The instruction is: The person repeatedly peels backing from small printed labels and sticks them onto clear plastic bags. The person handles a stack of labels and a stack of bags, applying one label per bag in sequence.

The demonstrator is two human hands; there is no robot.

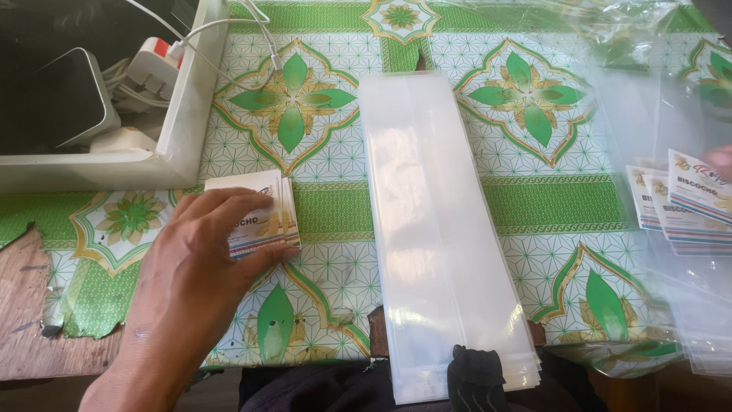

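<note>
My left hand (200, 263) lies flat on a small stack of printed label cards (267, 200) at the left of the table, fingers spread over the top card and thumb at its lower edge. Only the fingertips of my right hand (719, 161) show at the far right edge, pinching a label card (695, 188) that sits above two similar cards (662, 214) under clear plastic bags (690, 305). A long stack of clear plastic bags (438, 229) lies lengthwise down the middle, between the hands.
The table wears a green and white patterned cloth (534, 206), torn at the left over bare wood (23, 305). A white tray (179, 114) at the back left holds chargers and cables (152, 69). A dark cloth item (476, 378) overlaps the bag stack's near end.
</note>
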